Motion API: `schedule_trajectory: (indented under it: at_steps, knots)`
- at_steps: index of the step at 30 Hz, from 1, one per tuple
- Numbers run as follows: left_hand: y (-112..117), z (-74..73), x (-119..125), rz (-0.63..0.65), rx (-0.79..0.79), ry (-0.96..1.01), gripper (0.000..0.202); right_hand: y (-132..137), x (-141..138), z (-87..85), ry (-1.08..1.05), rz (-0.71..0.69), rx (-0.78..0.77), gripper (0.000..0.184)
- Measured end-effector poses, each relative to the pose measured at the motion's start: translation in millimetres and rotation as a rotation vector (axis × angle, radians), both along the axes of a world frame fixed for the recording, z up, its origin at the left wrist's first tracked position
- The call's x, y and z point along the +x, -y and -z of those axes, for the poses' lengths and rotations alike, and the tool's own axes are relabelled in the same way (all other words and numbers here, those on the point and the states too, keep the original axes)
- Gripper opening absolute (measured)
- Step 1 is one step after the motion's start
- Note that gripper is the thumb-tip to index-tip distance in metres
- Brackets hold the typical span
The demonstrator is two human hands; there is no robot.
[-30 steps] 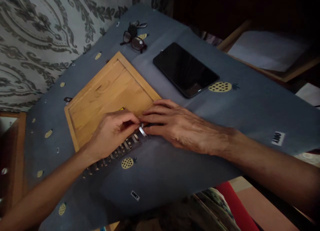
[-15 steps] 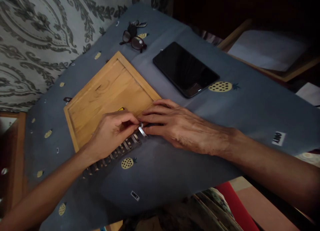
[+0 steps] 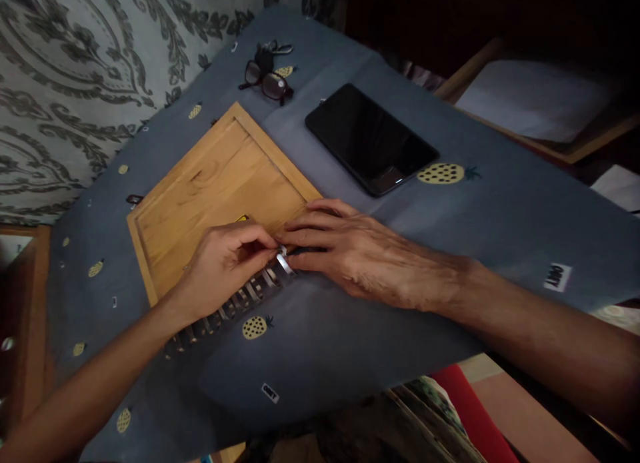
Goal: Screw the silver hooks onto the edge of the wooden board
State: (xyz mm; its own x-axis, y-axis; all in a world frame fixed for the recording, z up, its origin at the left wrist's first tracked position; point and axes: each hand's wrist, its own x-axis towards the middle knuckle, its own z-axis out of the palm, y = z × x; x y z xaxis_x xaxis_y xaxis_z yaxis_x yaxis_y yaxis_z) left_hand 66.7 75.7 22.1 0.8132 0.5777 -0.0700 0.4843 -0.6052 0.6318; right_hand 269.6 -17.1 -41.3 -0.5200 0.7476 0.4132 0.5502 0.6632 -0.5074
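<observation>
Phone [image 3: 373,139] and glasses [image 3: 267,81] lie near the board [image 3: 220,176]; left grip [image 3: 217,266] pinches a metal strip [image 3: 285,263], right grip [image 3: 353,256] unclear.

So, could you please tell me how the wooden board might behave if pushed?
The wooden board is probably stiff, given its straight wooden edges. Being broad and flat, it would likely slide rather than roll.

Head view: from the person's head, looking forward and down
Blue tablecloth [image 3: 325,356]: seen aslant from above
Left hand [image 3: 213,273] and right hand [image 3: 353,256]: near, at mid-frame
Patterned cloth [image 3: 75,69]: upper left, farther off
</observation>
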Motion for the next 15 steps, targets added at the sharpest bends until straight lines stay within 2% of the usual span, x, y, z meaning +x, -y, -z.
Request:
schedule_trajectory:
  at_steps: [7, 15]
  knots:
    - [0.8, -0.1, -0.7, 0.026, 0.005, 0.017, 0.013, 0.6, 0.2, 1.6, -0.015, -0.008, -0.006, 0.038]
    - [-0.2, 0.1, -2.0, 0.103, 0.124, -0.007, 0.011, 0.3, -1.1, 1.8, 0.019, 0.026, 0.043, 0.033]
